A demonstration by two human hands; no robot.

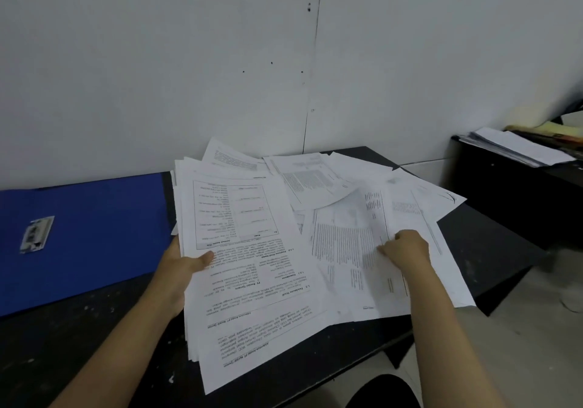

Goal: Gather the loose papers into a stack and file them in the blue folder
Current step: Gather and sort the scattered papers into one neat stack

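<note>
White printed sheets, item one: left hand (186,265), grip pinching the left edge of the partly gathered stack (249,269) at frame centre, thumb on top, fingers hidden beneath. Right hand (407,248), grip curled and pressed onto a loose sheet (356,250) right of centre; whether it pinches an edge cannot be told. Further loose papers (315,174) fan toward the wall (157,60), overlapping, unsquared. Blue folder (85,237), closed, lies flat at left of frame, just beside the stack. Black worktop (63,344) carries all. Step judged: gathering, early to middle. Next move calls for drawing the right-hand sheets onto the stack, then squaring edges before filing.
</note>
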